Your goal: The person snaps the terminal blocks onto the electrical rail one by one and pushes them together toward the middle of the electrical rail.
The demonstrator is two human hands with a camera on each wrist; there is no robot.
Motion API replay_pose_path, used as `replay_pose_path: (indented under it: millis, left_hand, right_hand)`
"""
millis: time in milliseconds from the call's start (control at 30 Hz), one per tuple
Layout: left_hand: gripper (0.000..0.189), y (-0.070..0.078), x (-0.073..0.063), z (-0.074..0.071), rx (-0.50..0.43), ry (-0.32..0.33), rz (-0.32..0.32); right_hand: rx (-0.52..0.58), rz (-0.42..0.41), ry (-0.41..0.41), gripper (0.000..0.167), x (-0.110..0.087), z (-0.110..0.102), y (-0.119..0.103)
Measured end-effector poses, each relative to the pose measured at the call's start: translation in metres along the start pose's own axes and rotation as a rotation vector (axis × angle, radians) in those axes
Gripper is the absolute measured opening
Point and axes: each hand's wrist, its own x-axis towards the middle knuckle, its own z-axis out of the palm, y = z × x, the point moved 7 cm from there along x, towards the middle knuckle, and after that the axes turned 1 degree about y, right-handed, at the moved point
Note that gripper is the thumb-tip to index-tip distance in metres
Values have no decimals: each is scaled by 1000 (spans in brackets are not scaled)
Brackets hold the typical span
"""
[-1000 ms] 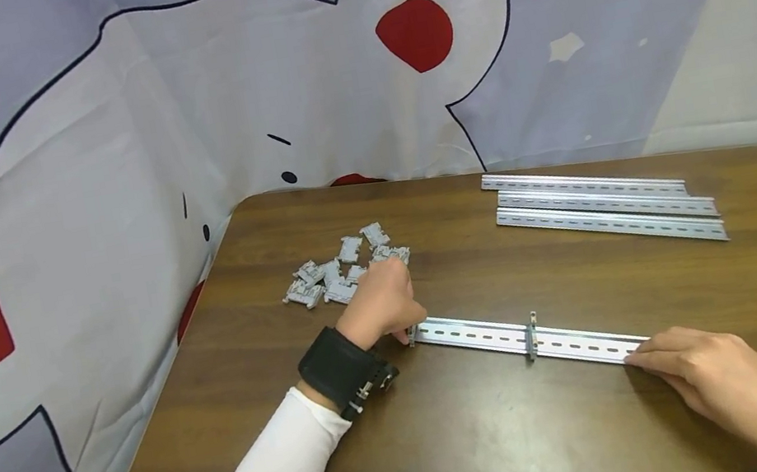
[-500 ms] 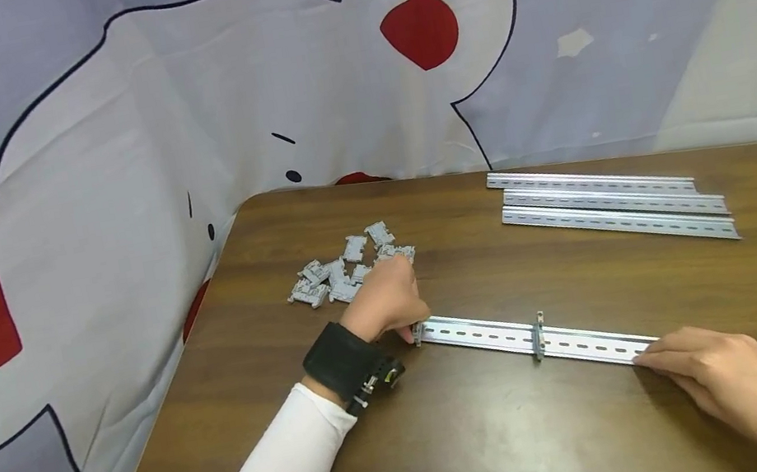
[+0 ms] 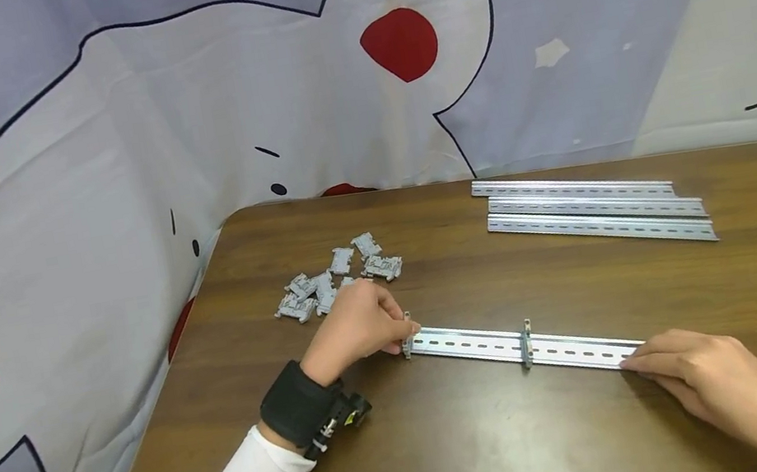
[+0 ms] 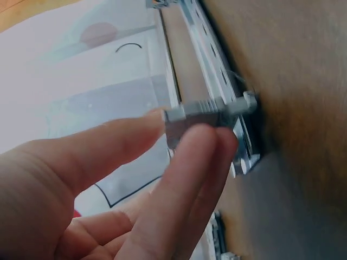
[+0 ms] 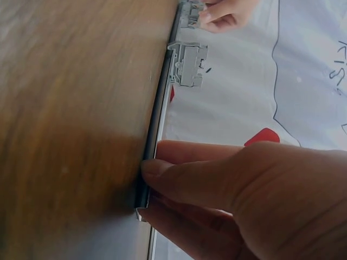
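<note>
A slotted metal DIN rail [image 3: 578, 353] lies slantwise across the table in the head view. At its left end stands a thin grey terminal block [image 4: 190, 115], which my left hand [image 3: 358, 327] pinches between thumb and fingertips. Another terminal block [image 3: 527, 345] sits upright across the rail near its middle; the right wrist view shows its flat side. My right hand [image 3: 701, 367] grips the rail's right end, thumb [image 5: 157, 170] on the near edge and fingers behind it. The fingers partly cover the left block.
Several loose grey terminal blocks [image 3: 300, 306] lie in a pile behind the left hand. Three more DIN rails [image 3: 602, 222] lie side by side at the back right of the wooden table [image 3: 458, 440]. A patterned cloth [image 3: 215, 113] hangs behind the table.
My left wrist has swung left and towards me, and more of the pinched terminal block shows at the fingertips. The right hand keeps its hold on the rail. The head view has shifted slightly.
</note>
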Motion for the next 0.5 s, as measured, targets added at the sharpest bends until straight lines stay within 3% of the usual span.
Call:
replay_pose_path:
  millis: [100, 333, 500]
  left_hand:
    - [12, -5, -3, -1, -70, 3, -11]
    - [6, -11, -4, 4, -234, 7, 46]
    - [5, -11, -6, 13, -389, -43, 52]
  right_hand:
    - [1, 1, 3, 62, 0, 0, 0]
    - [-7, -6, 0, 62, 0, 1, 1]
    - [-2, 9, -1, 63, 1, -1, 2]
